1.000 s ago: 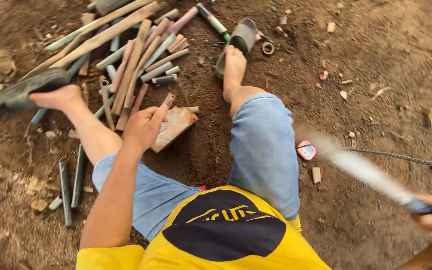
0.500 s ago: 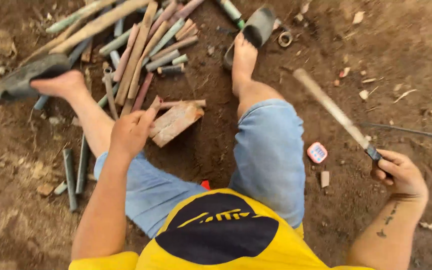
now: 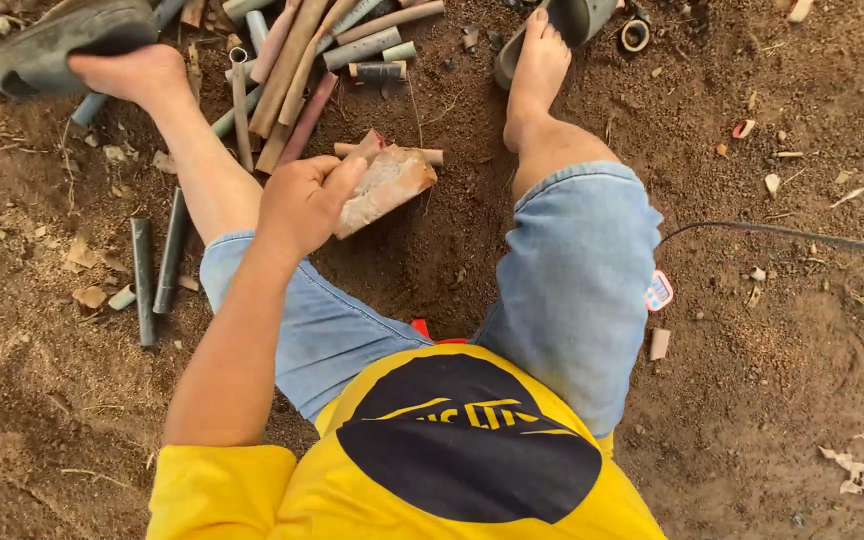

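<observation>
My left hand (image 3: 302,205) reaches forward between my legs and is closed on the near end of a short reddish stick (image 3: 370,145). The stick lies across a pale wooden block (image 3: 392,182) on the dirt, and my fingers touch the block's left end. A tan stick (image 3: 422,155) lies just behind the block. My right hand is out of view. My bare feet rest on two dark sandals, the left sandal (image 3: 52,45) and the right sandal (image 3: 577,18).
A pile of cut sticks and grey tubes (image 3: 297,50) lies ahead at the top. Two dark tubes (image 3: 144,270) lie left of my thigh. A black cable (image 3: 782,232) runs off to the right. A small red-and-white object (image 3: 658,290) sits by my right knee.
My right hand, which held a long blade out to the right, has left the view. The camera has tilted down and closer. My left hand stays at the block.
</observation>
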